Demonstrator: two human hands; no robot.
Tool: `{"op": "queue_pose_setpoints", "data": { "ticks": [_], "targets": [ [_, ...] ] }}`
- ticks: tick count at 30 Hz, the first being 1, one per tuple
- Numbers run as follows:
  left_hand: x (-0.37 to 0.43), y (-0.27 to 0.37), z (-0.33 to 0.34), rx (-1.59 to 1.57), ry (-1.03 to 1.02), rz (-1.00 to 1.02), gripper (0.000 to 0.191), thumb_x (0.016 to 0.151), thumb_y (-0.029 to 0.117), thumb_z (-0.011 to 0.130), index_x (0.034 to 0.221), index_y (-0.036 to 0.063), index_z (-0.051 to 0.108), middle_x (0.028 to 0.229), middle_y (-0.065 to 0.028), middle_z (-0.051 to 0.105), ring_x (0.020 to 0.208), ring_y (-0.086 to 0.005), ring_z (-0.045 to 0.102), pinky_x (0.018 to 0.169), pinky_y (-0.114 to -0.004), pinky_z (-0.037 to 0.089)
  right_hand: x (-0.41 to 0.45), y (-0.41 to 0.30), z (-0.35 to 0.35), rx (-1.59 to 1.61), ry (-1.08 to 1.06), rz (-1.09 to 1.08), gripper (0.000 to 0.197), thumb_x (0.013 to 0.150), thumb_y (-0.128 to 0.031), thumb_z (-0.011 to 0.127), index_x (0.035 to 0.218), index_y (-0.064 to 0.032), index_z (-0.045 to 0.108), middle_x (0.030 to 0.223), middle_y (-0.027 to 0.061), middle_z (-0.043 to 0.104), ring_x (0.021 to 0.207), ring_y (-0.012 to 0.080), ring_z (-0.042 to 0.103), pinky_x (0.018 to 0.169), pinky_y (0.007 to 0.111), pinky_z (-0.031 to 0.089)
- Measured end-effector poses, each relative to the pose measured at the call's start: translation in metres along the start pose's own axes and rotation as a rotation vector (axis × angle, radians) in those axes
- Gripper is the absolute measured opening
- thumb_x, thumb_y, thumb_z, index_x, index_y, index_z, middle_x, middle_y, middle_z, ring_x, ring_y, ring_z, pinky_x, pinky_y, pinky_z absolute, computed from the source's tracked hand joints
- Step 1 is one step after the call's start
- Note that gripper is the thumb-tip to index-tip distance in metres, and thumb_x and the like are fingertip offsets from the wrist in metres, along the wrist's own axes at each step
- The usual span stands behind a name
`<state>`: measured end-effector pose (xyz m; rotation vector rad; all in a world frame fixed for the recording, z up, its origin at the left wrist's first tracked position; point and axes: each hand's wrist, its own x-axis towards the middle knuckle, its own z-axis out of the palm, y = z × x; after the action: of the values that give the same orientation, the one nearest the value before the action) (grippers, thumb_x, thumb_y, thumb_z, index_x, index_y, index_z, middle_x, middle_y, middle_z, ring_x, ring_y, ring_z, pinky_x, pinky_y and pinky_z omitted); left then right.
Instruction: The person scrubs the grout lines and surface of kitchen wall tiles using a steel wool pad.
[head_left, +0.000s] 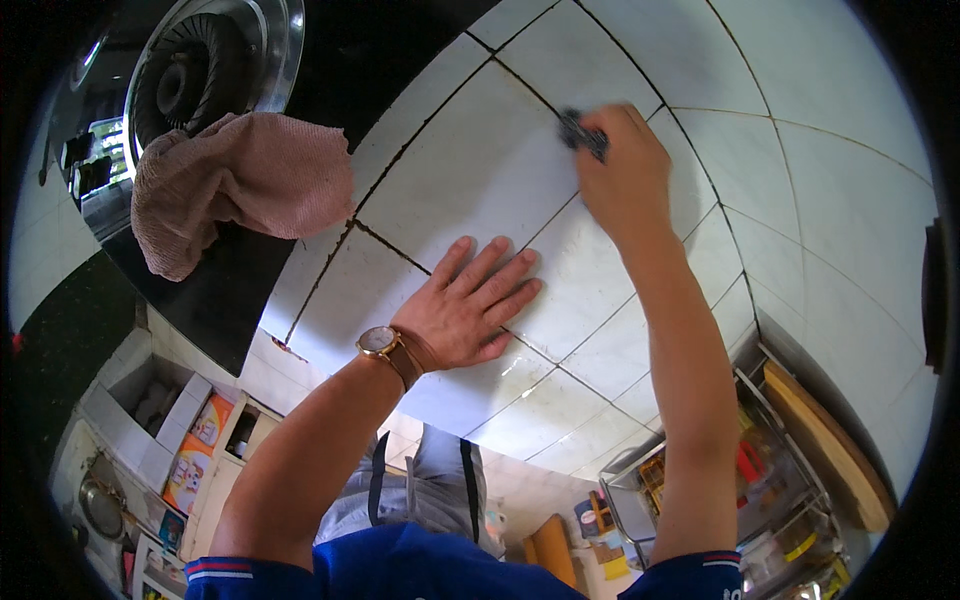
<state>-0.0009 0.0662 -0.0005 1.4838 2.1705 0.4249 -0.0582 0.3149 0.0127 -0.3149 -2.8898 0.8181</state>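
Note:
My left hand (474, 304), with a wristwatch (379, 341) on its wrist, lies flat on the white tiled counter (465, 165), fingers spread and holding nothing. Farther out and to the right, my right hand (626, 169) grips a dark scouring pad (583, 135) against the tiles, near a dark grout line; hand and pad are slightly blurred. To the left, a crumpled pinkish-brown cloth (244, 184) rests partly on the gas stove, below its round burner (180, 86). Neither hand touches the cloth.
A tiled wall (832, 165) rises along the right. At the lower right stand a metal wire rack (622, 517) with containers and wooden boards (825, 442) on edge. The black glass stove top (341, 60) borders the tiles on the left. Cartons (191, 465) stand low at left.

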Motion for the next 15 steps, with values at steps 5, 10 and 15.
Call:
{"op": "queue_pose_setpoints", "data": {
  "ticks": [5,10,15],
  "targets": [
    [0.007,0.002,-0.006,-0.006,0.0,0.014,0.075,0.085,0.049,0.064,0.151,0.0278,0.037,0.163,-0.0029,0.024,0.15,-0.0302,0.023,0.122,-0.055,0.016,-0.006,0.011,-0.013,0.051,0.02,0.024,0.02,0.074,-0.001,0.066,0.093,-0.0054,0.063,0.093,0.0113,0.063,0.087,0.0347,0.062,0.075,0.043,0.051],
    [0.01,0.005,-0.005,-0.009,0.015,0.013,0.072,0.085,0.049,0.063,0.15,0.0281,0.04,0.163,-0.0033,0.025,0.149,-0.0303,0.023,0.121,-0.056,0.016,0.043,-0.018,0.023,0.031,0.145,-0.122,0.014,0.073,-0.002,0.063,0.087,-0.0038,0.06,0.089,0.0147,0.062,0.087,0.0373,0.061,0.076,0.047,0.051],
    [0.005,0.003,-0.003,0.043,-0.02,-0.023,0.072,0.086,0.051,0.06,0.151,0.0292,0.037,0.163,-0.0026,0.024,0.15,-0.0303,0.022,0.122,-0.056,0.013,-0.018,0.014,-0.006,0.049,0.124,0.058,0.016,0.077,-0.003,0.067,0.092,-0.0053,0.064,0.096,0.0119,0.064,0.091,0.0341,0.063,0.077,0.044,0.053]
  ]
}}
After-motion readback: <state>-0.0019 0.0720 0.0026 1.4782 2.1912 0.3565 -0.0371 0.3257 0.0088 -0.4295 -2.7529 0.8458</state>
